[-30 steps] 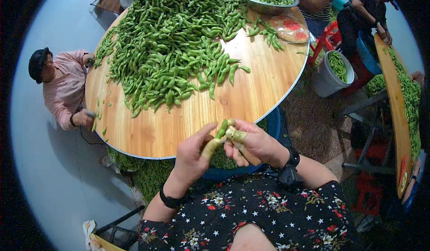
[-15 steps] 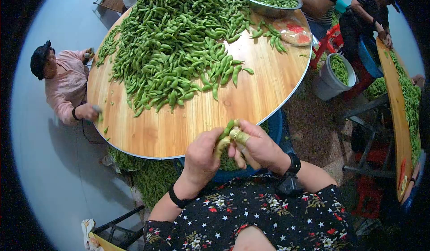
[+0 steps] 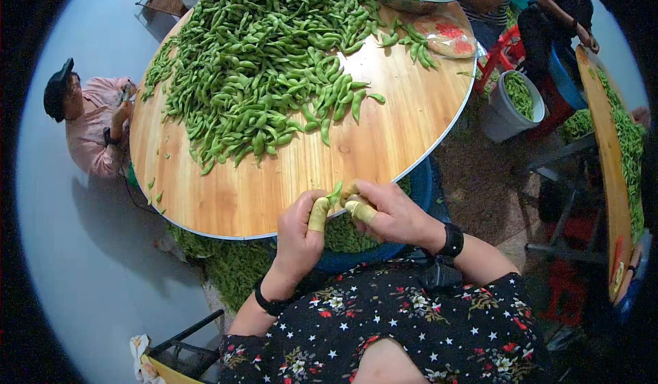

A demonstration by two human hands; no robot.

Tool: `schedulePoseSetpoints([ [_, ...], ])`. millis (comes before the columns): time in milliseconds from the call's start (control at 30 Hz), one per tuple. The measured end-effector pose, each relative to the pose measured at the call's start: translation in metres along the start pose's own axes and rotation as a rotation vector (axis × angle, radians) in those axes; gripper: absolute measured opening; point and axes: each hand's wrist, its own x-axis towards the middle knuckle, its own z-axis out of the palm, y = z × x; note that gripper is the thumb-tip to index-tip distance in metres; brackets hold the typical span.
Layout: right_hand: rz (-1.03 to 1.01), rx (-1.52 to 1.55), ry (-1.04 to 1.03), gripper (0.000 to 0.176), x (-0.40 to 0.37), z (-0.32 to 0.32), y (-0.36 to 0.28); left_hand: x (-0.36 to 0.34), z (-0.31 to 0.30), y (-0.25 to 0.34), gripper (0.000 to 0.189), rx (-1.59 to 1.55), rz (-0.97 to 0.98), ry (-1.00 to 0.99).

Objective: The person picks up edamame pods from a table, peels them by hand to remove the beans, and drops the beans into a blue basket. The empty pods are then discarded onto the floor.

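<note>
A green edamame pod (image 3: 334,193) is pinched in my left hand (image 3: 301,228), sticking up past the thumb. My right hand (image 3: 392,214) is closed just beside it; a small gap shows between the two hands, and whatever its fingertips hold is hidden. Yellowish covers wrap the thumbs and some fingertips. Both hands are at the near edge of the round wooden table (image 3: 384,130). Across the table lies a big pile of edamame pods (image 3: 253,75). Below my hands, a blue basin (image 3: 423,186) holds a green heap.
A metal bowl (image 3: 411,2) of shelled beans stands at the table's far right, near a flat bag with red print (image 3: 445,36). A grey bucket (image 3: 506,120) of pods is on the floor. Several people work around. Green husks (image 3: 236,271) lie below the table.
My hands have moved slightly apart, the pod staying in my left hand. At the left, the person's lowered hand has risen from the table edge toward their other hand.
</note>
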Motion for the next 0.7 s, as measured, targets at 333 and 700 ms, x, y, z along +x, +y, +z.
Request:
schedulePoseSetpoints([
  [333,-0.399,-0.373,0.257,0.031,0.002,0.007,-0.010,-0.009,-0.008,0.018,0.032,0.345,0.348,-0.066],
  [700,-0.397,-0.423,0.089,0.017,0.004,0.002,0.001,-0.025,-0.001,0.012,0.021,0.131,0.115,-0.109],
])
